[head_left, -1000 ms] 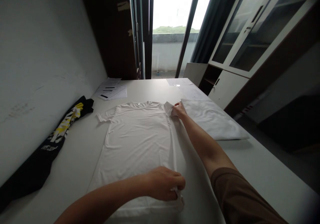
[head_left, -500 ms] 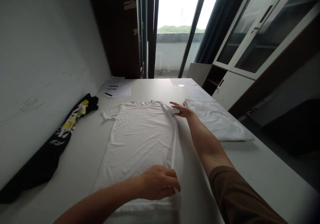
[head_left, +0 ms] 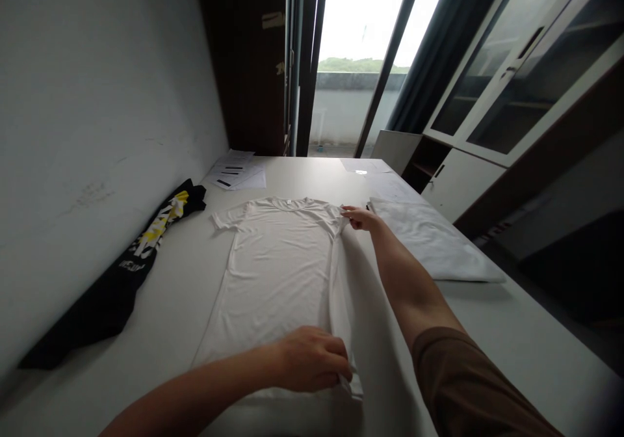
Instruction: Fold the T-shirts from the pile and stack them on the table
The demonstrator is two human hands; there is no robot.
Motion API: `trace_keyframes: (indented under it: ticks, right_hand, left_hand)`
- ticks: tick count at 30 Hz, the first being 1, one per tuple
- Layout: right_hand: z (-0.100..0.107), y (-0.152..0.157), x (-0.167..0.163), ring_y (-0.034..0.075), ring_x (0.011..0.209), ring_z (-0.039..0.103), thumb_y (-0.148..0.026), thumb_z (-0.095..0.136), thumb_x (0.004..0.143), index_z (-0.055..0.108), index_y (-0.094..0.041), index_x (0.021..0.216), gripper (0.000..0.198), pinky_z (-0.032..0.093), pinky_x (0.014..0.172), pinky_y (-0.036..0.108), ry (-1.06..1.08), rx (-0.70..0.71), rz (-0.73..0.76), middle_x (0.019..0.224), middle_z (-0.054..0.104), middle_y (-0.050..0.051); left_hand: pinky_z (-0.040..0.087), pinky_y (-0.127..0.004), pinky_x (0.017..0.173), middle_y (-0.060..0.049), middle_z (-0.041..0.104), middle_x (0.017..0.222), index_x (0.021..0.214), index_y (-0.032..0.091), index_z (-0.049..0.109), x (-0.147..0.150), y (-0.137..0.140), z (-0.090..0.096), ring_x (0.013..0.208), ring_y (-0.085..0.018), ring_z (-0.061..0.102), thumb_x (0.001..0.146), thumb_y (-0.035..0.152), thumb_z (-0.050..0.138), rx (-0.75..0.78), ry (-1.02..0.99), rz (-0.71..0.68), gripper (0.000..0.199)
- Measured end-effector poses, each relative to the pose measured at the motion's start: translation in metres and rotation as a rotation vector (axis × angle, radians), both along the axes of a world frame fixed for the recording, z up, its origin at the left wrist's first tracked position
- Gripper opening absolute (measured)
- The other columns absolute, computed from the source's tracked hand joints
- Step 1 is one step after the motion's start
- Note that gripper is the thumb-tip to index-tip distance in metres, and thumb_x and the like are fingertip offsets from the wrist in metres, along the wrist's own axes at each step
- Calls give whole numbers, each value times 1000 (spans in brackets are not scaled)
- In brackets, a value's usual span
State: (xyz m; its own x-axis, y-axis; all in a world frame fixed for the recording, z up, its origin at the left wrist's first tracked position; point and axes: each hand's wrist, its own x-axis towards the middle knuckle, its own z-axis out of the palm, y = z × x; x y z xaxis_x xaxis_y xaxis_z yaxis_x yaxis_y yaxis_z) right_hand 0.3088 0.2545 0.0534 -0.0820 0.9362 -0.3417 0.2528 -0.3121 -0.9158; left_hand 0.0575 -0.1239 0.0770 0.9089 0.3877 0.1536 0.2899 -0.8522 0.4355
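Note:
A white T-shirt (head_left: 277,268) lies spread on the white table (head_left: 166,333), its collar at the far end and its hem towards me. My left hand (head_left: 314,359) is closed on the shirt's near right corner, by the hem. Farther off, my right hand (head_left: 358,217) pinches the end of the right sleeve. Between the two hands the right side edge is lifted slightly off the table. The left sleeve lies flat, pointing outward. My left forearm covers part of the lower shirt.
A black garment with yellow and white print (head_left: 146,242) lies along the wall on the left. Folded white cloth (head_left: 433,242) rests on the right. Printed papers (head_left: 238,170) lie at the far left, and more sheets (head_left: 385,180) at the far right. A cabinet (head_left: 468,180) stands beyond.
My right hand's fingers, spread before, have closed on the right sleeve. The shirt's right side edge is raised more. The whole view has shifted slightly.

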Motion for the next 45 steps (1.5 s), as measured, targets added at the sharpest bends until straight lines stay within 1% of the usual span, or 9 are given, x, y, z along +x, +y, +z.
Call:
trace_keyframes:
  ticks: [3,7,14,20,25,29,34,40,45]
  right_hand:
    - [5,1,0,5,44,33,-17,78,79,66,-23,123,47,37,45,17,-29,-43,22,56,43,-10]
    - [3,0,-11,9,55,50,-17,72,80,68,-22,121,42,47,57,21,-7,74,-55,66,55,-6]
    - [-10,2,-35,11,54,55,-16,75,79,66,-18,120,42,47,52,21,59,-28,-68,66,61,-3]
    - [-2,14,-38,7,47,49,-9,65,85,71,-17,114,30,35,41,15,150,-70,11,67,64,-1]
    - [3,20,-50,11,56,59,-11,67,83,71,-14,115,32,47,49,19,243,47,-26,78,72,6]
    - [5,23,-75,11,55,57,-16,70,80,70,-16,118,38,44,46,20,319,204,-111,85,75,6]
    - [11,23,-126,9,54,52,-15,67,75,71,-15,116,41,40,44,19,401,249,-131,86,75,6]
    - [-2,11,-189,9,60,53,-16,63,80,75,-19,117,40,50,54,17,221,335,-4,79,70,0]
    - [-30,-14,-217,9,53,49,-22,70,82,81,-24,106,27,54,55,22,83,320,109,64,63,-4]
  left_hand:
    - [51,-27,89,0,70,114,115,28,68,-2,0,-3,95,-15,70,97,27,60,-9,-18,0,20]
    - [51,-27,89,0,70,115,115,28,68,-4,0,-9,96,-16,70,96,28,60,-20,-52,-3,21]
    - [51,-28,88,-2,70,113,115,27,69,-7,1,-17,94,-16,69,95,31,63,-36,-52,25,21]
    - [51,-29,93,-3,66,126,114,28,70,-6,2,-9,102,-17,66,104,40,52,-34,-93,138,24]
    - [51,-29,89,-4,68,114,114,27,70,-4,2,-2,96,-16,64,105,41,49,-9,-93,108,27]
    - [50,-31,86,-3,70,104,114,28,70,-5,2,3,90,-17,61,104,41,50,31,-89,120,26]
    - [43,-38,97,-4,70,115,105,27,71,-13,11,18,112,-24,58,100,39,55,80,-135,269,21]
    - [44,-32,88,-1,72,88,99,23,70,-21,17,25,86,-17,66,97,34,60,3,-38,34,15]
    - [46,-29,81,0,73,87,99,23,71,-19,13,15,86,-17,69,95,28,64,-75,-65,-27,9]
